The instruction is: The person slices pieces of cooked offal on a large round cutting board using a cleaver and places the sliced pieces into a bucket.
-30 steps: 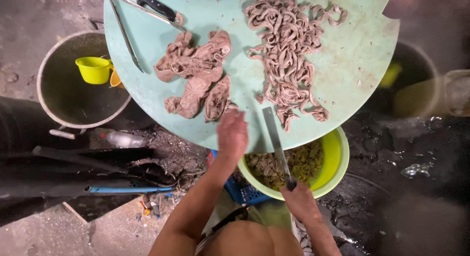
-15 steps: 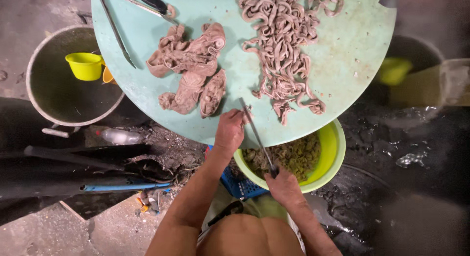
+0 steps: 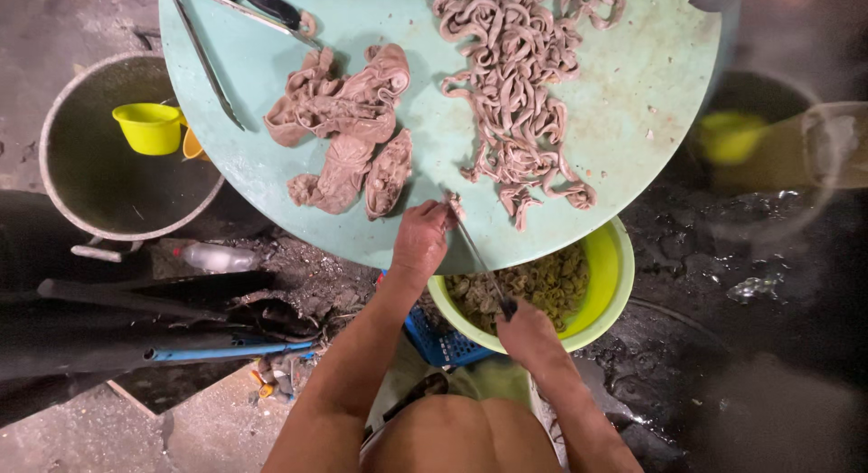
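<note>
The person is standing at the near edge of a round pale green counter (image 3: pixel 633 102), which serves as the landmark here. The left hand (image 3: pixel 420 241) is resting on that near edge, fingers curled closed and pinching a small scrap of meat (image 3: pixel 451 204) against the surface, apparently to keep it from sliding under the blade. The right hand (image 3: pixel 527 333) is hanging just off the counter's edge, fingers wrapped tight around the handle of a long knife (image 3: pixel 476 251); the blade is angling up from that hand to the pinched scrap, so the cut is being made right at the rim.

Directly below that rim, a yellow-green bowl (image 3: pixel 613 279) is sitting partly tucked under the counter, already holding cut pieces; its position looks chosen so trimmings drop straight in.

Further in on the counter, a heap of long coiled strips (image 3: pixel 515 84) is lying toward the right, and a cluster of thicker folded pieces (image 3: pixel 348 129) toward the left, both within reach. At the counter's far left, a second knife (image 3: pixel 262 3) and a thin metal rod (image 3: pixel 203 61) are lying idle. Left of the counter, a large metal pot (image 3: pixel 90 179) is holding a small yellow cup (image 3: pixel 149 127).
</note>
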